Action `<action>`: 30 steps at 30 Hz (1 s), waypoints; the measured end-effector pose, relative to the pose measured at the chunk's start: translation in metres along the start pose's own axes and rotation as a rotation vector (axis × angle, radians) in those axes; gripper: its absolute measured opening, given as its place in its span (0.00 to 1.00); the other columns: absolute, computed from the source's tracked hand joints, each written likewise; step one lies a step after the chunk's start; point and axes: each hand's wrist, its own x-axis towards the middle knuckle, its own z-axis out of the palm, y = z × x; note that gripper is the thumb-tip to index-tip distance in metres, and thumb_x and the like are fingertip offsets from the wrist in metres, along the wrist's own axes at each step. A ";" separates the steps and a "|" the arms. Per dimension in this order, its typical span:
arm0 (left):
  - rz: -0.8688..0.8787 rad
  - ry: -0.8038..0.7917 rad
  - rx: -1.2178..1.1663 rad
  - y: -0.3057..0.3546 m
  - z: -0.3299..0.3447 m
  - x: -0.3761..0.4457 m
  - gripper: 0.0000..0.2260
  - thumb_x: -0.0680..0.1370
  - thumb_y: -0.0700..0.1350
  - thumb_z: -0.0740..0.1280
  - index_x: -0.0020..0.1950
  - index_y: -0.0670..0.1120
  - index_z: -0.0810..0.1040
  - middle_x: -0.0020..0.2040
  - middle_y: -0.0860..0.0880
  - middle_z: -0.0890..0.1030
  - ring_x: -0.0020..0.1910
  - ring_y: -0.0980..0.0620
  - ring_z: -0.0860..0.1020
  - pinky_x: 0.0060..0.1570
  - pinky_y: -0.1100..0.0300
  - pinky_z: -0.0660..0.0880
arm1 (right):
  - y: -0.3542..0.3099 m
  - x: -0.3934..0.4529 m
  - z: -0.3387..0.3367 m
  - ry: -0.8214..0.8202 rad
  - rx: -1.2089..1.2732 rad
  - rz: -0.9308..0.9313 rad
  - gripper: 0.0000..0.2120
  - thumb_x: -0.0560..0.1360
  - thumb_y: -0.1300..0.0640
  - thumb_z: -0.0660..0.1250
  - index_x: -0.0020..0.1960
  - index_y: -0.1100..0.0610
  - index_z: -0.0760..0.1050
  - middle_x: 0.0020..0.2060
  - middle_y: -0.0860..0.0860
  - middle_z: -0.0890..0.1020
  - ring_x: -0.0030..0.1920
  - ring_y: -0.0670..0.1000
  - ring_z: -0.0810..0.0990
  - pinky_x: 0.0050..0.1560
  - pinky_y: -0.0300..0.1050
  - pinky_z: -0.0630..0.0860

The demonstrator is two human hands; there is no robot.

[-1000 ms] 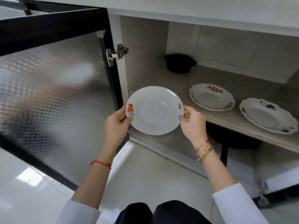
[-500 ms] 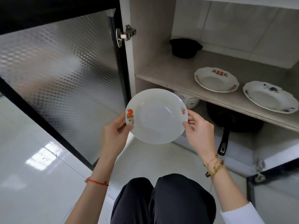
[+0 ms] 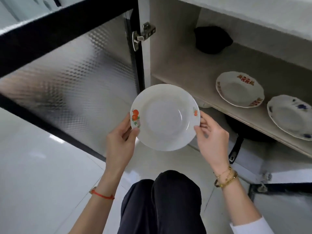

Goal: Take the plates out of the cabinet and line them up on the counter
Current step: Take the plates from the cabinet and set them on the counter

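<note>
A white plate with orange fruit prints is held out in front of the open cabinet, above my knees. My left hand pinches its left rim, thumb on top. My right hand grips the right rim. On the cabinet shelf lie two more plates: one with red flowers and, right of it, one with blue flowers, partly cut off by the frame edge.
The cabinet door with patterned glass stands open on the left. A black bowl sits at the shelf's back. A black pan lies under the shelf. The pale counter edge runs above. White floor tiles lie below.
The plate has come out of the cabinet toward me, held by both hands throughout. My view has pulled back and tilted, so my knees now show.
</note>
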 end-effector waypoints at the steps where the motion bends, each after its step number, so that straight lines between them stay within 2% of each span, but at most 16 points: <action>1: -0.012 -0.004 0.002 0.018 -0.005 -0.002 0.22 0.77 0.36 0.67 0.69 0.51 0.74 0.56 0.67 0.80 0.58 0.68 0.77 0.60 0.69 0.73 | -0.014 0.003 -0.008 -0.010 0.007 0.007 0.22 0.73 0.68 0.65 0.64 0.52 0.75 0.47 0.45 0.82 0.47 0.40 0.81 0.51 0.24 0.72; 4: -0.029 0.006 0.037 0.066 -0.026 -0.010 0.22 0.77 0.35 0.67 0.70 0.49 0.74 0.55 0.72 0.78 0.59 0.69 0.76 0.60 0.71 0.72 | -0.060 0.004 -0.033 -0.041 0.021 0.027 0.22 0.74 0.68 0.65 0.66 0.54 0.74 0.51 0.47 0.82 0.49 0.39 0.80 0.53 0.26 0.74; 7: -0.051 0.034 0.079 0.110 -0.047 -0.020 0.23 0.77 0.37 0.68 0.70 0.52 0.73 0.62 0.62 0.79 0.60 0.66 0.77 0.61 0.65 0.74 | -0.100 -0.001 -0.058 -0.063 0.013 0.053 0.22 0.74 0.68 0.66 0.67 0.55 0.73 0.52 0.46 0.81 0.49 0.32 0.79 0.52 0.24 0.73; 9: -0.074 0.048 0.091 0.143 -0.059 -0.025 0.23 0.77 0.38 0.69 0.70 0.52 0.73 0.64 0.58 0.78 0.60 0.65 0.77 0.60 0.62 0.75 | -0.130 0.000 -0.079 -0.064 0.019 0.068 0.23 0.74 0.68 0.66 0.67 0.56 0.72 0.52 0.45 0.81 0.49 0.30 0.78 0.52 0.24 0.73; 12: -0.091 0.044 0.097 0.199 -0.073 -0.028 0.23 0.76 0.39 0.69 0.70 0.52 0.73 0.65 0.56 0.78 0.60 0.62 0.78 0.59 0.57 0.78 | -0.177 0.006 -0.114 -0.061 0.022 0.075 0.22 0.74 0.68 0.66 0.67 0.57 0.72 0.53 0.46 0.81 0.51 0.35 0.79 0.53 0.26 0.74; 15: -0.084 0.022 0.099 0.260 -0.080 -0.027 0.22 0.76 0.39 0.69 0.69 0.52 0.74 0.65 0.55 0.78 0.60 0.64 0.77 0.60 0.64 0.75 | -0.221 0.019 -0.150 -0.063 0.034 0.108 0.22 0.74 0.66 0.66 0.67 0.56 0.72 0.54 0.47 0.81 0.52 0.39 0.79 0.55 0.30 0.76; 18: -0.078 -0.002 0.056 0.319 -0.084 -0.023 0.22 0.76 0.38 0.69 0.69 0.50 0.74 0.65 0.55 0.78 0.59 0.66 0.77 0.59 0.70 0.73 | -0.261 0.036 -0.187 -0.041 0.054 0.112 0.22 0.74 0.67 0.66 0.67 0.56 0.72 0.54 0.46 0.81 0.52 0.39 0.80 0.54 0.28 0.75; 21: -0.067 -0.033 0.039 0.370 -0.083 -0.016 0.21 0.77 0.39 0.69 0.70 0.50 0.74 0.61 0.59 0.80 0.58 0.66 0.78 0.59 0.69 0.74 | -0.291 0.053 -0.219 -0.016 0.048 0.106 0.21 0.74 0.67 0.65 0.66 0.56 0.73 0.53 0.46 0.82 0.51 0.39 0.80 0.54 0.29 0.75; 25: -0.025 -0.040 0.094 0.420 -0.073 -0.004 0.20 0.77 0.42 0.69 0.69 0.52 0.75 0.47 0.75 0.79 0.49 0.74 0.77 0.50 0.76 0.72 | -0.316 0.076 -0.253 0.008 0.080 0.112 0.20 0.75 0.67 0.65 0.65 0.54 0.74 0.51 0.43 0.82 0.50 0.39 0.81 0.54 0.32 0.76; 30: -0.005 -0.072 0.039 0.460 -0.049 0.013 0.18 0.78 0.41 0.68 0.68 0.50 0.75 0.43 0.76 0.78 0.48 0.77 0.75 0.48 0.79 0.71 | -0.323 0.105 -0.279 0.058 0.083 0.102 0.20 0.75 0.66 0.65 0.65 0.54 0.74 0.50 0.45 0.82 0.48 0.41 0.81 0.53 0.29 0.76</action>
